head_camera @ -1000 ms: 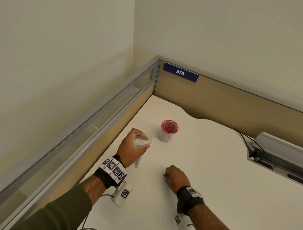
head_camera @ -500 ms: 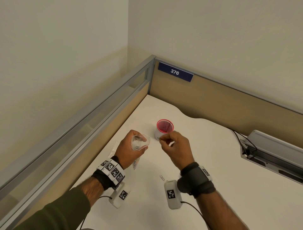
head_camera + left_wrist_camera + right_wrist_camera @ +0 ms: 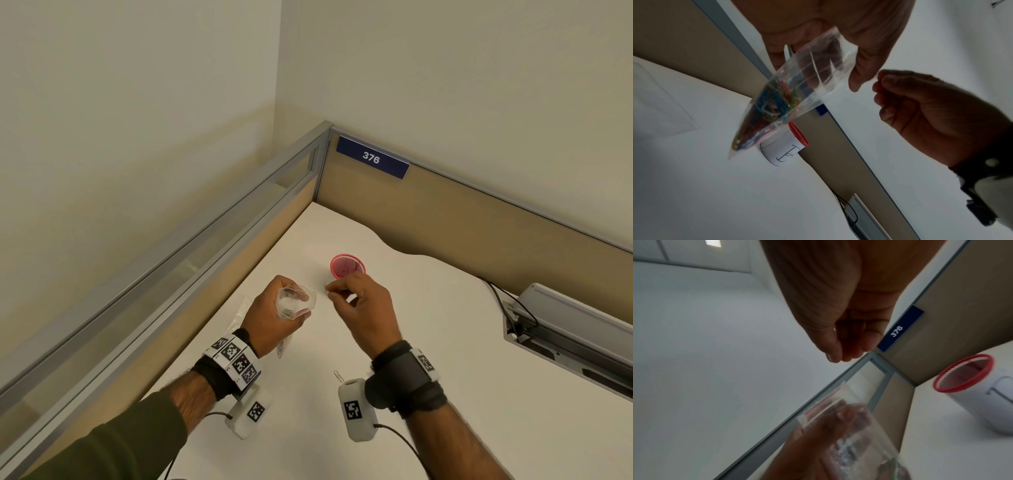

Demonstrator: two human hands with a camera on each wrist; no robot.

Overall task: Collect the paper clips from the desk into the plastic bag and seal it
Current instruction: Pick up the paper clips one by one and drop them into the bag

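Observation:
My left hand (image 3: 274, 310) grips a clear plastic bag (image 3: 296, 301) above the desk and holds its mouth open towards the right. Several coloured paper clips (image 3: 774, 110) sit in the bag's lower end. My right hand (image 3: 330, 291) hovers just right of the bag's mouth, thumb and fingers pinched together. In the right wrist view a metal glint (image 3: 835, 329) shows between them, a small paper clip. One silver paper clip (image 3: 339, 375) lies on the white desk (image 3: 445, 342) near my right wrist.
A white cup with a red mesh rim (image 3: 347, 266) stands just behind my right hand. Tan partition walls with a blue 376 plate (image 3: 371, 158) close the desk's left and back. A cable tray (image 3: 565, 329) with black cords sits at the right.
My right hand has lifted off the desk with its fingers pinched and come up beside the bag's mouth. The left hand has kept the bag in place.

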